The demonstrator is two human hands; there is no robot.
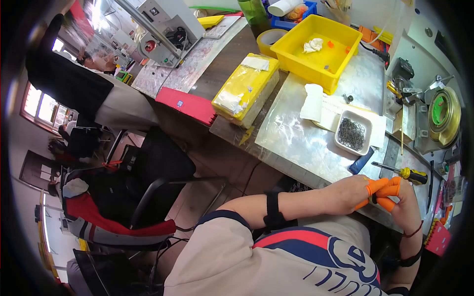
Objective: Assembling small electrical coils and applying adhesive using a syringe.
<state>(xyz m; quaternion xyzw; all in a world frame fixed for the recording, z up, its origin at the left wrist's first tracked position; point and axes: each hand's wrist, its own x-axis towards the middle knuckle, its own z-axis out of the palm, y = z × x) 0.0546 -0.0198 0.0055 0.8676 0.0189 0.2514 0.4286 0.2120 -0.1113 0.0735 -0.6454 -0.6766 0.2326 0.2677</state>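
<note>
Left hand (349,193) and right hand (406,201) are meeting, their bent, orange-sheathed fingers (377,185) seemingly doing fine handwork; what they are pinching, I cannot tell. Next move is probably requiring steadiness.

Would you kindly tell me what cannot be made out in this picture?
Head view: anything between the left hand and right hand; orange finger covers hide it.
Head view: single dark pieces in the white tray; too small and jumbled.
Head view: top of the green container; upper edge cuts it off.
</note>
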